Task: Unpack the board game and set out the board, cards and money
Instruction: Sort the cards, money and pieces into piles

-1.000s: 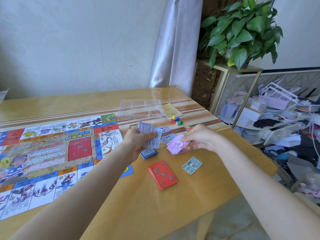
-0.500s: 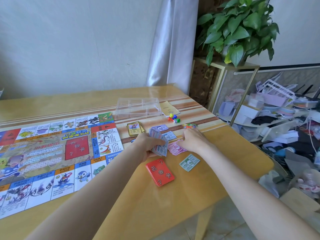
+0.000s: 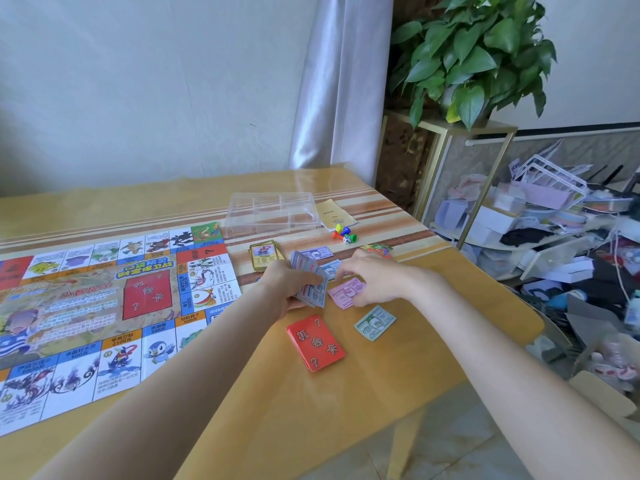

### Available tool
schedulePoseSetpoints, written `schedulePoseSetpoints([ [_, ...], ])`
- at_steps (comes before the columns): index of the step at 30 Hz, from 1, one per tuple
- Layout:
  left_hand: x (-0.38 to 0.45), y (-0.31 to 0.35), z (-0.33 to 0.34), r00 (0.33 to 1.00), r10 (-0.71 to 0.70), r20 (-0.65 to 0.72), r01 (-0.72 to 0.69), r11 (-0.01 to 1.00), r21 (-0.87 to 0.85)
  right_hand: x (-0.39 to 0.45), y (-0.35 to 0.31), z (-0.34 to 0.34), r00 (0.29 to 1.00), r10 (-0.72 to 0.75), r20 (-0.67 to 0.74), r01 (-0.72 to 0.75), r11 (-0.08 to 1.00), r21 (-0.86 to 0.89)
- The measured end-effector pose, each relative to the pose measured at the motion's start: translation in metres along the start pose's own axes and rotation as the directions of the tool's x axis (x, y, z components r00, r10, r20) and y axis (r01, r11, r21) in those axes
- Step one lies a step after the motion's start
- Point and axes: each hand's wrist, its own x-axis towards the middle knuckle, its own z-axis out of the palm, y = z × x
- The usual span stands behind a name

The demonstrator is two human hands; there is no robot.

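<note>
Colourful printed paper game board (image 3: 104, 306) laid flat over left half of yellow wooden tabletop (image 3: 277, 410).

Left hand (image 3: 291, 285) at frame centre, fingers curled round fanned stack of blue-grey paper money (image 3: 311, 282), held just above tabletop.

Right hand (image 3: 372, 277) at 3 o'clock of left hand, fingers bent down onto small pile of pink paper notes (image 3: 344, 294) lying on tabletop; thumb hidden, so pinching or merely pressing not certain.

Red card deck with question marks (image 3: 315, 342) flat at 6 o'clock of hands, apart from them. Single green banknote (image 3: 374, 322) at 3 o'clock of red deck, near it, not touching.

Yellow-bordered card stack (image 3: 265, 254) at 11 o'clock of left hand. Purple-blue notes (image 3: 317, 252) at 12 o'clock of left hand, further blue note (image 3: 330, 268) between the two hands.

Clear plastic compartment tray (image 3: 272, 211) at 12 o'clock, far side of tabletop. Pale yellow folded leaflet (image 3: 334, 213) touching its right edge. Small coloured plastic pawns and die (image 3: 343, 233) clustered just at 6 o'clock of leaflet.
</note>
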Motion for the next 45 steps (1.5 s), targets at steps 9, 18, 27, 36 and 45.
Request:
schedulePoseSetpoints([
  [9, 0.001, -0.006, -0.005, 0.998, 0.062, -0.009, -0.063, 0.994, -0.093, 0.006, 0.001, 0.014, 0.994, -0.071, -0.078, 0.070, 0.997, -0.026],
  [18, 0.000, 0.001, -0.009, 0.986, 0.148, 0.082, -0.129, 0.972, -0.198, 0.016, -0.016, -0.008, 0.929, 0.038, -0.368, 0.176, 0.829, 0.530],
  [27, 0.008, 0.004, -0.026, 0.977, 0.157, 0.145, -0.114, 0.956, -0.271, 0.033, -0.015, -0.007, 0.916, 0.235, -0.324, 0.099, 0.651, 0.752],
  [36, 0.018, 0.002, -0.041, 0.989, 0.147, 0.001, -0.142, 0.957, -0.252, 0.042, -0.014, 0.017, 0.854, 0.317, -0.412, -0.176, 0.922, 0.345],
  [45, 0.018, -0.002, -0.036, 0.983, 0.143, 0.115, -0.119, 0.975, -0.190, 0.034, -0.023, -0.006, 0.951, 0.131, -0.281, 0.136, 0.639, 0.757],
])
